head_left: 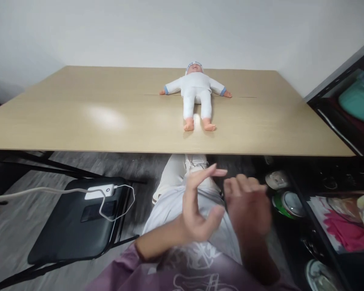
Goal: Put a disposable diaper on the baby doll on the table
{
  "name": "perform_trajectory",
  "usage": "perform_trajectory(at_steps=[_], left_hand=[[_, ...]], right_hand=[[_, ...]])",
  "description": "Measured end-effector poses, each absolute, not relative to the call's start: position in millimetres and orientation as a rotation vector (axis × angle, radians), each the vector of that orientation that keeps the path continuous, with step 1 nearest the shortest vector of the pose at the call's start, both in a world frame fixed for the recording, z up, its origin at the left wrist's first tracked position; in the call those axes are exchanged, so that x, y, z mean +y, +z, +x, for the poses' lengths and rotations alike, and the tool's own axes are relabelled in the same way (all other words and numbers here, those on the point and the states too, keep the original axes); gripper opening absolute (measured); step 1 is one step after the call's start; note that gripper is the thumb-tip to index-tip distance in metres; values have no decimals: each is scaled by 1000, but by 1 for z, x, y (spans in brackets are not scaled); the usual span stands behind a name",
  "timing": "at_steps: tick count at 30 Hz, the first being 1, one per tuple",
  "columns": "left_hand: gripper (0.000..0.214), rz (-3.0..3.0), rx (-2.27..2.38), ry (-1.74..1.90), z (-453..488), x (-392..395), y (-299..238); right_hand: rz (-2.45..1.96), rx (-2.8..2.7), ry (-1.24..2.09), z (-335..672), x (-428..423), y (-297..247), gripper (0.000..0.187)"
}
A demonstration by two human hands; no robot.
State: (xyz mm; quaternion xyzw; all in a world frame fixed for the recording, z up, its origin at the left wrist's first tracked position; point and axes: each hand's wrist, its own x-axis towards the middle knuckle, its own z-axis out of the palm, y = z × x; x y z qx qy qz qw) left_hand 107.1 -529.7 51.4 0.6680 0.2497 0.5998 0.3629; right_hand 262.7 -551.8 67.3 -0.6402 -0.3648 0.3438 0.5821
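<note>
A baby doll in a white outfit with blue cuffs and a patterned cap lies on its back on the wooden table. Its arms are spread and its bare feet point toward me. My left hand is raised over my lap, fingers bent and thumb held apart, with nothing in it. Beside it on the right is my right hand, blurred by motion; its fingers look loosely bent and no object shows in them. Both hands are apart from the doll, on the near side of the table edge.
At left, a black folding chair holds a white power bank with a cable and a dark phone. At right stands a dark shelf with pink cloth, a green-rimmed container and a teal item.
</note>
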Motion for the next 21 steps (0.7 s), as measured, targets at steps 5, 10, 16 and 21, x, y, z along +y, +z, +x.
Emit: perform_trajectory(at_steps=[5,10,16,21], left_hand=[[29,1614,703,1434,115,-516,32],[19,1580,743,1492,114,-513,18],[21,1584,790,1548,109,-514,8],[27,1537,867,1653,107,-516,0]], right_hand=[[-1100,-505,1091,214,-547,38,54],[-923,-320,1253,203,-549,26,40],[-882,-304,1264,196,-549,21,34],[-897,-333,1218,189,-547,20,32]])
